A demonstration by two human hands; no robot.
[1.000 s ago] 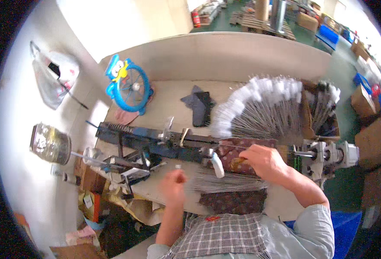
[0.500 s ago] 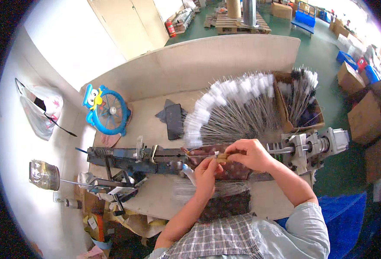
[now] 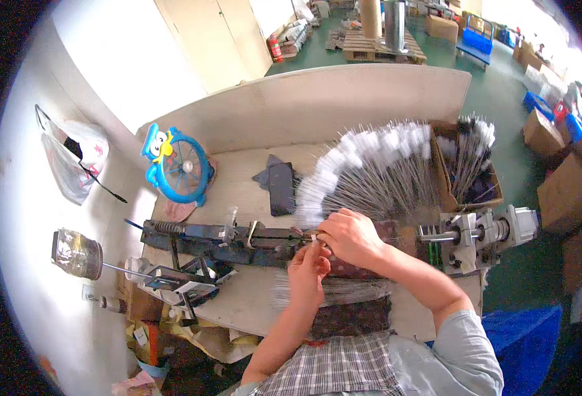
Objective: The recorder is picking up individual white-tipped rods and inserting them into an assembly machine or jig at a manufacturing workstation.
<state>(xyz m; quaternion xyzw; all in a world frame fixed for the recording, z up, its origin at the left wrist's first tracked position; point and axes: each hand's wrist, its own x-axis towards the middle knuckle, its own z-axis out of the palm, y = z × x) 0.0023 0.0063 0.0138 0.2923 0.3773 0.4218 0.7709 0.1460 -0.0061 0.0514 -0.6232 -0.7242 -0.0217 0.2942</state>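
Observation:
My left hand [image 3: 308,276] and my right hand [image 3: 353,236] meet over the middle of a long bench machine, fingertips pinched together. A small white piece [image 3: 314,238] shows at my left fingertips; the rest of what they grip is too small or covered. My right fingers are curled down, so what they hold is hidden. The black bar [image 3: 238,239] of the machine runs left from my hands, and its metal spindle end [image 3: 465,231] stands at the right. Beneath my hands lies a dark reddish cloth [image 3: 347,269], with a bundle of thin wires [image 3: 353,290] in front.
Behind my hands fans a large pile of white-tipped wire brushes [image 3: 376,158]; a cardboard box [image 3: 444,175] beside it holds more. A dark phone [image 3: 281,188] and a blue toy-like wheel [image 3: 180,168] sit at the back left. A low panel [image 3: 330,105] borders the bench.
Both hands have shifted left along the machine. The tan piece between my fingers and the pale blue-white stick by my left hand no longer show. The view has tilted slightly.

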